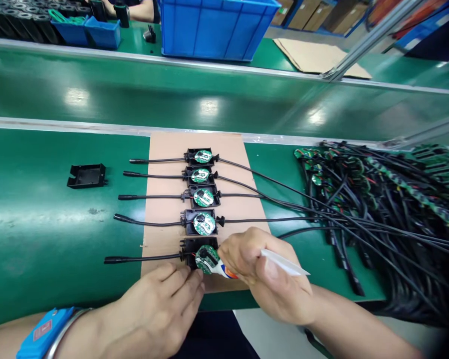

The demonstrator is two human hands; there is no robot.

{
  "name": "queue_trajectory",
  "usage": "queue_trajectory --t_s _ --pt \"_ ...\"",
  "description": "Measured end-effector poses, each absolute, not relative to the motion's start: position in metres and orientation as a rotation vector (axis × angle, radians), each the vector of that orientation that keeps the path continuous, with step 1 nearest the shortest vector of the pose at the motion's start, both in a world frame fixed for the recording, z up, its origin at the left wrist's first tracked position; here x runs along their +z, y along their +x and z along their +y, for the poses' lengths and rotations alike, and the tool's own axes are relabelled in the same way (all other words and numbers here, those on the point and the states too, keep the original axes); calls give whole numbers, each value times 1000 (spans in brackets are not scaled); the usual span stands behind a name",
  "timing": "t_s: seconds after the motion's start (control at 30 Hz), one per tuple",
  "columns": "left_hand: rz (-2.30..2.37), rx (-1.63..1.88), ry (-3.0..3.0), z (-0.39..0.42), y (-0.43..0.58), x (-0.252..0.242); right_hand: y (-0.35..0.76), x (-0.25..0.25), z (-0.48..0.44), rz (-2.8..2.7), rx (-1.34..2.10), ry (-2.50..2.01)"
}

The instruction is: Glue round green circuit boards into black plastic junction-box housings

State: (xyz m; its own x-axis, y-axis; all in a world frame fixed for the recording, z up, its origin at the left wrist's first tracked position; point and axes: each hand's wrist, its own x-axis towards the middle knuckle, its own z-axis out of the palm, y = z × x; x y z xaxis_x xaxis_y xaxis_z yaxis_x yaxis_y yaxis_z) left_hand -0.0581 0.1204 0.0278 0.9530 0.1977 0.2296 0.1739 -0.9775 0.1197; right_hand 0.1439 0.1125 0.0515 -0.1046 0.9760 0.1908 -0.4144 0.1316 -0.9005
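Observation:
In front of me, the nearest black plastic case (189,245) lies on a cardboard sheet, with a round green circuit board (206,259) resting in it at a tilt. My left hand (164,299) is closed at the case's near edge, fingertips against case and board; its thumb is hidden. A white glue tube (220,269) with orange and blue print is squeezed in my right hand (264,271), its nozzle end down at the board. The tube's flat white tail sticks out by the thumb. Behind stand several similar cases with boards (204,224), white material on them.
A loose black case (87,176) sits left of the cardboard sheet (164,289). Black cables (269,219) run right into a large pile of cabled boards (344,184). Beyond the metal rail are a blue crate (217,30), small blue bins (103,34) and another person's arm (142,11).

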Motion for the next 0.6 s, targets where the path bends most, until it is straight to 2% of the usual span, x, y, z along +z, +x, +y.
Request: queue_trajectory --t_s 0.6 --pt "287 293 3027 120 -47 34 146 42 127 -1120 1225 -675"
